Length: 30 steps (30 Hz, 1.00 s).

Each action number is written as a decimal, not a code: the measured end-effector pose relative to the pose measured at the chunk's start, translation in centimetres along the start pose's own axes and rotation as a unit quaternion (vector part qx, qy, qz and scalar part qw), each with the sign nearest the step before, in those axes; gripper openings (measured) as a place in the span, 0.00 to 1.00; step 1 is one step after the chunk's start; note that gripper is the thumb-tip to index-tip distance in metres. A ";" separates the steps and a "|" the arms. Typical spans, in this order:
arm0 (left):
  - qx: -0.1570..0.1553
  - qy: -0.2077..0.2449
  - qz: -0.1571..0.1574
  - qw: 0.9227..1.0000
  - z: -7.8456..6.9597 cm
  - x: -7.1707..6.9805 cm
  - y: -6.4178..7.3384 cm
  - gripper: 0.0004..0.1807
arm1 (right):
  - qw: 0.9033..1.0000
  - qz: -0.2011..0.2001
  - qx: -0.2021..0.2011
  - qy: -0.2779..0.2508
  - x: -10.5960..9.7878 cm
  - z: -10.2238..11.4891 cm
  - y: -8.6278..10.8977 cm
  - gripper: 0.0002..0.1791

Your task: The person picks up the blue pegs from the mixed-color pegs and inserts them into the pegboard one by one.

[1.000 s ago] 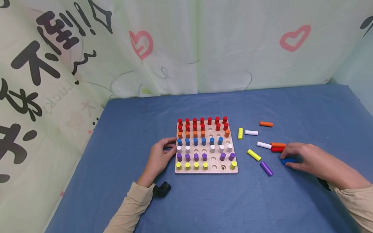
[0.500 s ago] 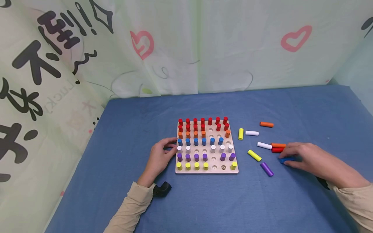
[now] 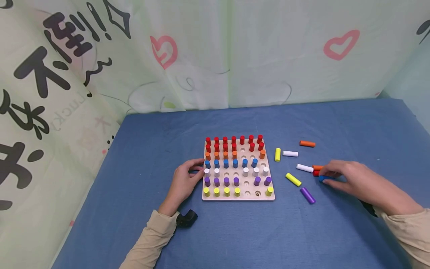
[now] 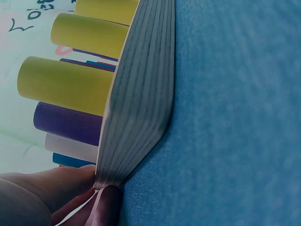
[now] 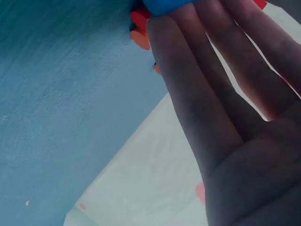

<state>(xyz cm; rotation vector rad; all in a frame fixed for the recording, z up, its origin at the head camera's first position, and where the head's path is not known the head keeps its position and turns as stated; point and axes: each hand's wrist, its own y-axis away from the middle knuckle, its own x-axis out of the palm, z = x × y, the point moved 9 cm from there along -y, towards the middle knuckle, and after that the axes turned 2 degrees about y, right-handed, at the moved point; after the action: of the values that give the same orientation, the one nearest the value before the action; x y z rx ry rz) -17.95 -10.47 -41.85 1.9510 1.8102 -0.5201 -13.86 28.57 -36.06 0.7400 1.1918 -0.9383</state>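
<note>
A light wooden pegboard carries rows of red, orange, blue, white, purple and yellow pegs, with several bare holes among them. My left hand grips the board's left edge; in the left wrist view the thumb lies by the top face and a fingertip against the side. Out to the right, my right hand pinches a blue peg low over the cloth, partly hidden by the fingers. In the right wrist view the blue peg shows at the fingertips, next to a red peg.
Between board and right hand lie loose pegs: yellow, purple, white, orange and several others. A blue cloth covers the table, and a printed pale curtain hangs behind it.
My right hand has shifted slightly left and up with the blue peg, closer to the red and orange pegs. The left hand and the board have stayed put.
</note>
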 end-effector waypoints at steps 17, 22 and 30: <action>0.002 -0.002 -0.002 1.000 -0.1 -0.2 0.0 0.20 | 0.994 -0.096 -0.044 0.001 -2.0 1.8 -0.9 0.17; 0.001 0.000 -0.001 1.000 -0.1 -0.1 0.0 0.21 | 0.993 -0.105 -0.052 -0.005 -2.3 2.2 -1.2 0.17; 0.004 0.000 -0.001 1.000 -0.1 -0.1 0.0 0.21 | 0.995 -0.085 -0.038 -0.027 -2.4 2.6 -1.9 0.16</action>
<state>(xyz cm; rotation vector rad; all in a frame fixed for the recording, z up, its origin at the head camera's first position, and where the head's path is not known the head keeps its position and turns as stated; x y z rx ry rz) -17.96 -10.53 -41.72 1.9544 1.8122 -0.5283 -14.72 25.96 -33.16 0.5547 1.2492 -1.0411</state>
